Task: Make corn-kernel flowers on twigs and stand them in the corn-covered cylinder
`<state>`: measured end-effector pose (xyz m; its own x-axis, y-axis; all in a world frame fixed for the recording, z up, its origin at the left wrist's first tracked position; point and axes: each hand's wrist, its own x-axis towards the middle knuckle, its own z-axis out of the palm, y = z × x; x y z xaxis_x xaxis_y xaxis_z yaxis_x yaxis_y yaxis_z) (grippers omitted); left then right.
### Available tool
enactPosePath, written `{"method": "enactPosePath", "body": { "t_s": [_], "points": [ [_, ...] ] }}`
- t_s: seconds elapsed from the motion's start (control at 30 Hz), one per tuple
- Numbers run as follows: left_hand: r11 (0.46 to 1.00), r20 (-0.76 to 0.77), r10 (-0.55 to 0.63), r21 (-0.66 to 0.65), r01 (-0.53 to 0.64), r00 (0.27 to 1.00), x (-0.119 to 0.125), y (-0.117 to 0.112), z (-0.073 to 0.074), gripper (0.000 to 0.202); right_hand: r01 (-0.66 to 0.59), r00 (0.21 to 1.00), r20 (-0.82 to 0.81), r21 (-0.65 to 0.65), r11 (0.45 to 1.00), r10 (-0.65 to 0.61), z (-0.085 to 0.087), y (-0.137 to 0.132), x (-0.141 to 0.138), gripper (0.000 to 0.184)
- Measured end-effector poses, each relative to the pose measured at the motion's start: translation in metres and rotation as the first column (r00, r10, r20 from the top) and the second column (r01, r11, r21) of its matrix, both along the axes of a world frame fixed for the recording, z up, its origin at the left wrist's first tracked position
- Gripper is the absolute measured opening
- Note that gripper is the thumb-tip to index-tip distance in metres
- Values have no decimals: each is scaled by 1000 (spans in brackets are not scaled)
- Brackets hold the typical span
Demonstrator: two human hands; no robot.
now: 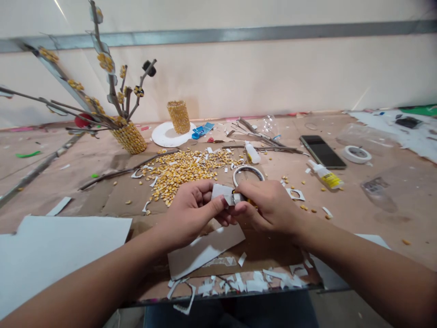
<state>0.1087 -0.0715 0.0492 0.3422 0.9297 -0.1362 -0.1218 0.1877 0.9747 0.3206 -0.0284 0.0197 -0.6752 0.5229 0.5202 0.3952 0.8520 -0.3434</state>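
My left hand (194,212) pinches a small piece of white cardboard (221,193) between thumb and fingers. Against its right edge, my right hand (269,202) closes around a small tool (236,197) with a pale grey end and a bit of yellow and black; the fingers cover most of it, so its kind is unclear. Just behind the right hand is a ring (248,169), like a tape roll, partly hidden. Below both hands lies a white cardboard strip (205,250). Loose corn kernels (184,171) are heaped beyond the left hand.
A kernel-covered pot (129,136) with branches stands back left, near a kernel-covered cup (179,117) on a white disc (160,135). Glue bottles (251,152), a phone (322,151) and masking tape (357,155) lie to the right. Paper scraps (256,282) line the front edge.
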Motion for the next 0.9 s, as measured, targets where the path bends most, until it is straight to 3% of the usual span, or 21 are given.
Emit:
{"method": "enactPosePath", "body": {
  "t_s": [0.3, 0.5, 0.7, 0.9],
  "points": [
    [996, 76, -73, -46, 77, 994, -2, -2, 3, 28, -10, 1000, 3, 4, 1000, 10, 6, -2, 3, 54],
    [993, 152, -105, -38, 112, 983, -4, -1, 4, 24, -16, 1000, 3, 108, 994, 15, 5, 7, 9, 56],
    [993, 113, -118, -18, 120, 987, -4, -2, -2, 25, -14, 1000, 9, 134, 991, 13, 7, 5, 6, 57],
    [983, 61, -181, -26, 183, 982, -5, -5, 4, 30, -61, 998, -1, 182, 981, 63, 12, 6, 7, 60]
  ]
}}
